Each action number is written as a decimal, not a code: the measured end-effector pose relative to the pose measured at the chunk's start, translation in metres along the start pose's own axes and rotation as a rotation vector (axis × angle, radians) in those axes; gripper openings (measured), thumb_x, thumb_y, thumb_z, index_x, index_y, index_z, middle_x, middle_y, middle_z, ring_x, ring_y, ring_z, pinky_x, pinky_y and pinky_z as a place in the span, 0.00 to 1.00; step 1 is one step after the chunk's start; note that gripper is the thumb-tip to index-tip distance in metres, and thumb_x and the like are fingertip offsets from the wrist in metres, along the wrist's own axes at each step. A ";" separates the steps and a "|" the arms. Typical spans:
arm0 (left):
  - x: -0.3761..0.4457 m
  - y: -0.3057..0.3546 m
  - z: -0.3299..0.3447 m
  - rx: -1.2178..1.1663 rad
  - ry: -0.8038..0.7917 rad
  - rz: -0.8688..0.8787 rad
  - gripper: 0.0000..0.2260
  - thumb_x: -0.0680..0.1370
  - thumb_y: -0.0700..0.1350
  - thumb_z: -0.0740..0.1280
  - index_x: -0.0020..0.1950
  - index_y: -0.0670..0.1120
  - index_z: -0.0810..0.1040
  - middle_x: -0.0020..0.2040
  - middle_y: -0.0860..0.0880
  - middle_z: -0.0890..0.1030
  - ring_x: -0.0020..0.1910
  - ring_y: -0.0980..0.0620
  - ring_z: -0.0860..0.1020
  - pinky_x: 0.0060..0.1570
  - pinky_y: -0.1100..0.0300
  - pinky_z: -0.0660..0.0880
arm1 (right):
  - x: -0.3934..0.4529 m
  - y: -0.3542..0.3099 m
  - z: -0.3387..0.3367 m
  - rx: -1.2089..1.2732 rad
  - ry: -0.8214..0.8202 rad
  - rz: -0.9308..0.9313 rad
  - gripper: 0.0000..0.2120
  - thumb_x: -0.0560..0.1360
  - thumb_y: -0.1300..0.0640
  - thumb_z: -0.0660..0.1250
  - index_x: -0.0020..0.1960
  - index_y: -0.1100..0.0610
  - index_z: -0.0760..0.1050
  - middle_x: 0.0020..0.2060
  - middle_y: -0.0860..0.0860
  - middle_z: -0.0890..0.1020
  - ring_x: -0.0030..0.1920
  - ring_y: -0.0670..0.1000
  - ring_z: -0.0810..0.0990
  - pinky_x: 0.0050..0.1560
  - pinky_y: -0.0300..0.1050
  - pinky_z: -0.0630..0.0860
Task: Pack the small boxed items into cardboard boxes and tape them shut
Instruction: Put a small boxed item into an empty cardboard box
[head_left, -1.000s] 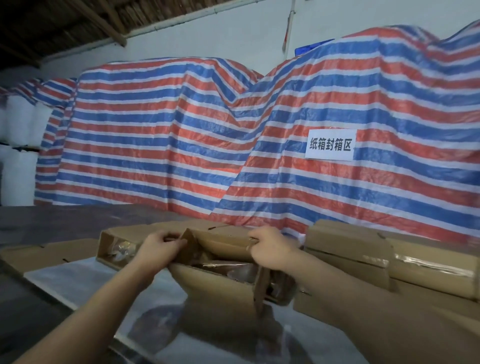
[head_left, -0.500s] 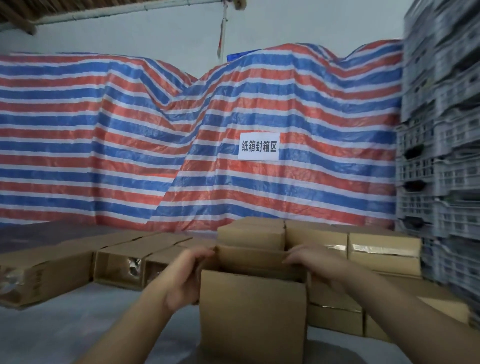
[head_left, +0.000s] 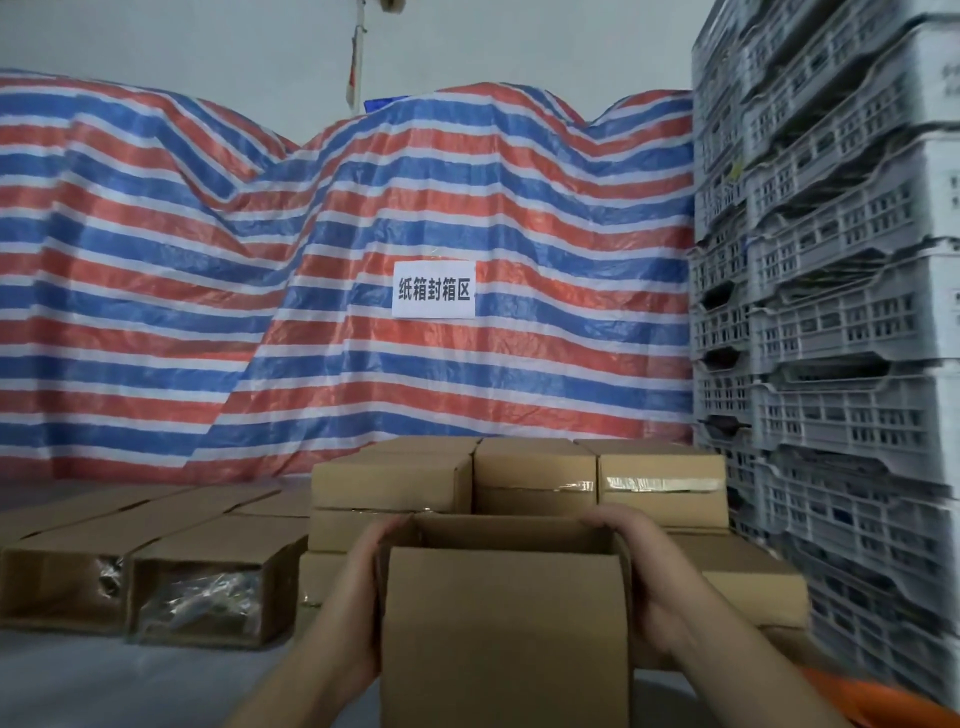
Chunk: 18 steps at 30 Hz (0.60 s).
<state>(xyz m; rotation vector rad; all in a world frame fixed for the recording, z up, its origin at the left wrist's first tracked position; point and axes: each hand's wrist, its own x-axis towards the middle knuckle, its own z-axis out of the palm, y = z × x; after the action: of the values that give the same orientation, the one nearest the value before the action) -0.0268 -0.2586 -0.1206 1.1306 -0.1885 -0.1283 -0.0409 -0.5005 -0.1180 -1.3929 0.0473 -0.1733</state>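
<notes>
A brown cardboard box (head_left: 504, 634) stands upright in front of me with its top open. My left hand (head_left: 358, 597) grips its left side and my right hand (head_left: 649, 577) grips its right side, fingers curled over the upper corners. Its inside is hidden from this angle. Behind it rises a stack of taped cardboard boxes (head_left: 660, 483), two or three layers high.
To the left, open-ended cartons (head_left: 208, 587) lie on their sides on the grey surface (head_left: 104, 686), showing plastic-wrapped items. Grey plastic crates (head_left: 841, 312) tower at the right. A striped tarpaulin (head_left: 260, 291) with a white paper sign (head_left: 434, 289) covers the back. Something orange (head_left: 862, 696) lies at the lower right.
The box has been turned upright and brought in front of the taped stack. My view has swung right, bringing the crates into sight.
</notes>
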 end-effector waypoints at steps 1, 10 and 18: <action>0.001 -0.003 -0.001 -0.029 -0.002 0.016 0.24 0.78 0.57 0.60 0.35 0.43 0.87 0.39 0.39 0.84 0.33 0.45 0.84 0.42 0.52 0.73 | 0.000 0.002 0.001 0.023 -0.009 -0.016 0.16 0.72 0.46 0.69 0.37 0.57 0.87 0.39 0.60 0.86 0.34 0.57 0.85 0.41 0.48 0.78; 0.005 -0.014 -0.006 -0.042 -0.040 0.087 0.26 0.78 0.62 0.56 0.38 0.49 0.88 0.42 0.42 0.86 0.37 0.48 0.85 0.36 0.58 0.77 | -0.007 0.013 0.008 0.209 0.021 -0.063 0.24 0.72 0.37 0.67 0.43 0.59 0.83 0.30 0.59 0.83 0.27 0.57 0.83 0.34 0.46 0.74; -0.003 -0.012 -0.007 -0.013 -0.092 0.147 0.18 0.73 0.63 0.62 0.41 0.54 0.87 0.46 0.44 0.86 0.42 0.48 0.85 0.44 0.53 0.75 | -0.017 0.012 0.012 0.146 -0.010 -0.234 0.20 0.76 0.41 0.65 0.36 0.52 0.86 0.33 0.57 0.84 0.31 0.54 0.84 0.35 0.46 0.76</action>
<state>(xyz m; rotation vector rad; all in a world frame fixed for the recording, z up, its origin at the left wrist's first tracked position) -0.0280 -0.2569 -0.1346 1.0954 -0.3510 -0.0511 -0.0549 -0.4841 -0.1292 -1.2508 -0.1351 -0.3577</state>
